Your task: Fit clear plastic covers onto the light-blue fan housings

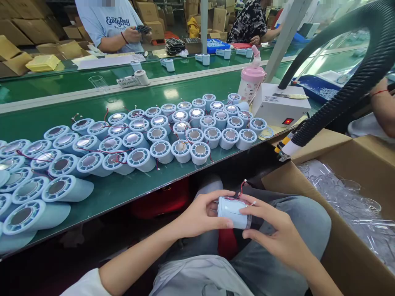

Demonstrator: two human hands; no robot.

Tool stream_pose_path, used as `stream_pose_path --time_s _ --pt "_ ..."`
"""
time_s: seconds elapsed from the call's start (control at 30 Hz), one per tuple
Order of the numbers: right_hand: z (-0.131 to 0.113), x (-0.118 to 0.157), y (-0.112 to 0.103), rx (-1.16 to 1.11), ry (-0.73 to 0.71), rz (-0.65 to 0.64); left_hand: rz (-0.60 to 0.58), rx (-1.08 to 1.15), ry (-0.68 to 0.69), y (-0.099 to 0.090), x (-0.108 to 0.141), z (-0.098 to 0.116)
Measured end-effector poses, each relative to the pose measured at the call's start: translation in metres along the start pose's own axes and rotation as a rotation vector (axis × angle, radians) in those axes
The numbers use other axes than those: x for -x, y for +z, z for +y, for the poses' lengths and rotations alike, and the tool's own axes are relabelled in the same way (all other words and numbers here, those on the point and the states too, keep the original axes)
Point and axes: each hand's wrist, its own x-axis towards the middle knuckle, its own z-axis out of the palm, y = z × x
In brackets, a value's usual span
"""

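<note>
Above my lap, both hands hold one light-blue cylindrical part (233,210). My left hand (205,213) grips its left end, thumb along the near side and fingers over the top. Around the right end, where a clear plastic rim shows, the fingers and thumb of my right hand (271,226) are closed. A red and black wire with a small white connector (245,181) sticks up from the part between my hands. Many similar blue parts (200,153) with round silver discs stand in rows on the green table (166,174), some with wires lying over them.
At the right, an open cardboard box (286,185) holds clear plastic pieces (345,209). A white machine (277,105) with a black hose (333,98) and a pink cup (251,80) stand behind it. Two people work across the conveyor; another arm shows at the right edge.
</note>
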Motion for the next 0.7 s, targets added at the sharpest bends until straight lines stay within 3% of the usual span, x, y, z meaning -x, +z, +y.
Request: stream_pose_path --time_s 0.13,0.3,0.7 --pt "-0.002 0.006 -0.001 0.088 -0.046 -0.021 -0.019 -0.164 0.025 -0.002 0.006 0.008" --pt "-0.008 0.007 -0.004 0.013 0.059 -0.065 -0.069 -0.204 0.166 -0.002 0.012 0.017" --pt "-0.021 0.006 -0.007 -0.186 0.253 -0.124 -0.111 -0.344 0.314 -0.006 0.016 0.019"
